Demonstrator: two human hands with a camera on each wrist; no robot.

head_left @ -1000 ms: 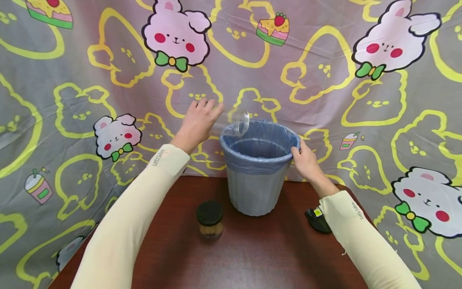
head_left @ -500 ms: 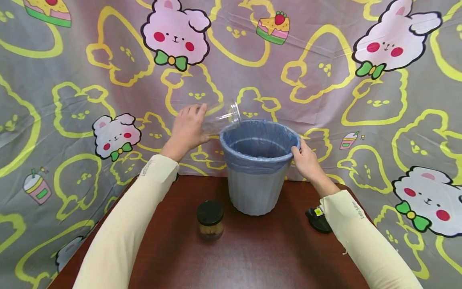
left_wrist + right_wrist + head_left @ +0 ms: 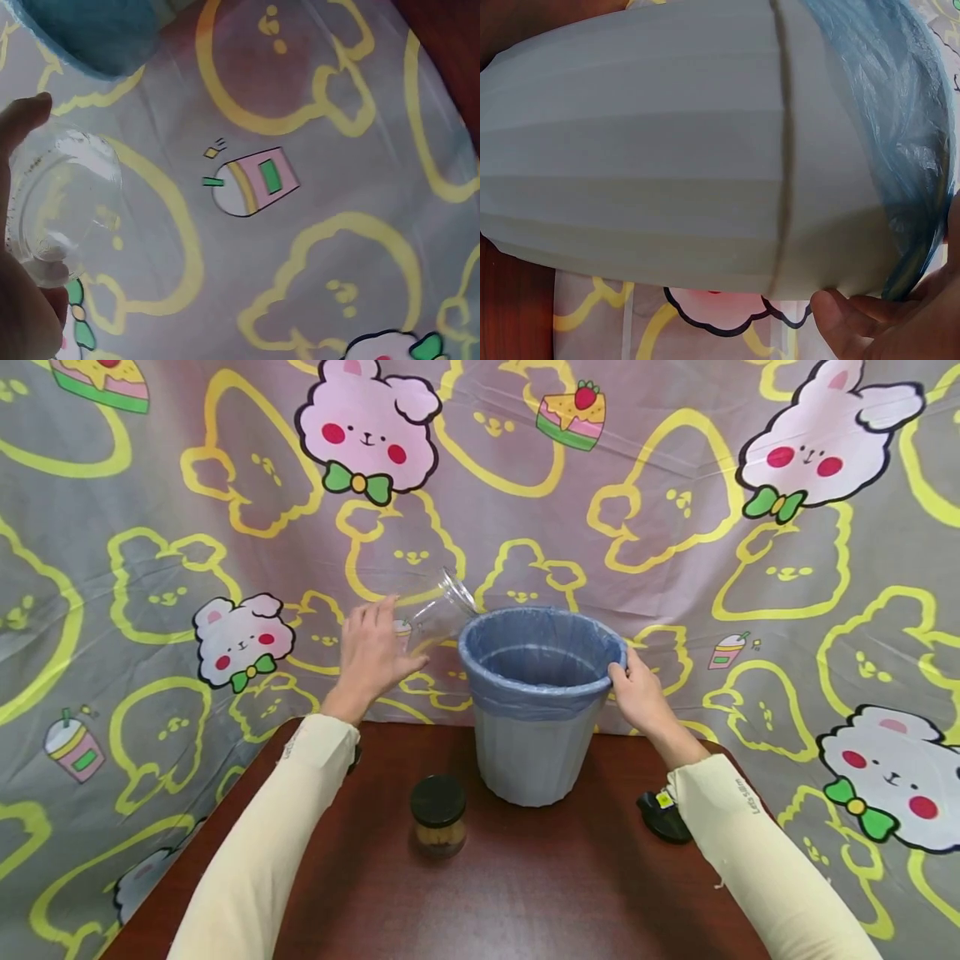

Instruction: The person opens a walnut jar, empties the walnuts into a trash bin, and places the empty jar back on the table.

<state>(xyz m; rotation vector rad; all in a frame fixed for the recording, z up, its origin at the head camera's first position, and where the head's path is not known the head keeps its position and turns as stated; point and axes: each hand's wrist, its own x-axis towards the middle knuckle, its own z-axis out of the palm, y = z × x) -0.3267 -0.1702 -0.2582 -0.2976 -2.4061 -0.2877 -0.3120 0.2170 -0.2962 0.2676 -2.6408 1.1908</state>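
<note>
Left of the bin, the left hand curves widely round a clear jar, tilted; the right hand pinches the bin's right edge. Right cuff apparently reads "Let's Slim".

In the head view, the floor of the grey bin is out of sight behind its near wall. The left hand covers the back end of the clear jar. Some fingers of the right hand hide behind the bin's rim. The right sleeve covers part of a black thing, and its yellow tag is too small to read. The tan bits under the black lid are too blurry to name. The left sleeve hides most of a dark lump. Both sleeves and the table run off the near edge. The left wrist view cuts off the left hand and most of the bin; the right wrist view cuts off the right hand.
</note>
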